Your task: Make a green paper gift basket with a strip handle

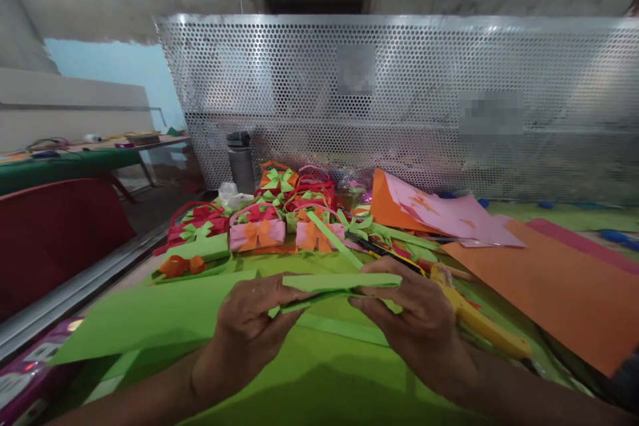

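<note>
Two hands, left hand [249, 333] and right hand [419, 319], pinch perhaps one folded green paper strip [339, 287].

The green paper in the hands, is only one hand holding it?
No, both the left hand and the right hand pinch the folded green paper.

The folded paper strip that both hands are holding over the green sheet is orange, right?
Not quite. The head view shows both hands, the left hand and the right hand, holding the folded paper strip over the green sheet, but the strip is green, not orange. The orange paper lies flat farther right on the table.
</note>
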`<state>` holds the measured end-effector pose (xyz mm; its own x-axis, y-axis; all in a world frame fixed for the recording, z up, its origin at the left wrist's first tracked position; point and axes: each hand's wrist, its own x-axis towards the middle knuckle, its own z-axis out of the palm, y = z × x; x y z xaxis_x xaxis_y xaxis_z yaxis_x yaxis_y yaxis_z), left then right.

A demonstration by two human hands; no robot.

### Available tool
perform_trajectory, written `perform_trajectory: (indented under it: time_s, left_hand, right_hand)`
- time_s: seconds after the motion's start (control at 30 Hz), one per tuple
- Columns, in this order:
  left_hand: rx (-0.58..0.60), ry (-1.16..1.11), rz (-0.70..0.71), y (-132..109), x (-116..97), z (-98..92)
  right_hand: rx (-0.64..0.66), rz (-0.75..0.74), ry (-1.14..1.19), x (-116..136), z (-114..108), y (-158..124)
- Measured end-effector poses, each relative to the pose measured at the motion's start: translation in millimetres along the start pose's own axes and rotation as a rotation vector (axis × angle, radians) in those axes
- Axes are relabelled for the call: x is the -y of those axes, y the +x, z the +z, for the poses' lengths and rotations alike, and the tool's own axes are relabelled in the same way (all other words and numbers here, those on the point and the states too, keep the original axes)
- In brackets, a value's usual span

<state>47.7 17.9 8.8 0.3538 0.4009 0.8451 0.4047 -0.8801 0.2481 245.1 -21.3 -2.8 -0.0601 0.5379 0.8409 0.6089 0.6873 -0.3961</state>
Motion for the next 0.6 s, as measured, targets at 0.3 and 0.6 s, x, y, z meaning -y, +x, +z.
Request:
perform_trajectory:
  time_s: [0.3, 0.6]
  left_hand:
    - [0.034, -0.009, 0.073, -1.8, 2.3, -1.0]
    - [0.044, -0.017, 0.107, -4.5, 0.4, -1.8]
  right_hand:
    - [0.017, 0.063, 0.051, 2.3, -1.6, 0.9]
    - [0.022, 0.137, 0.142, 2.0, 0.9, -1.7]
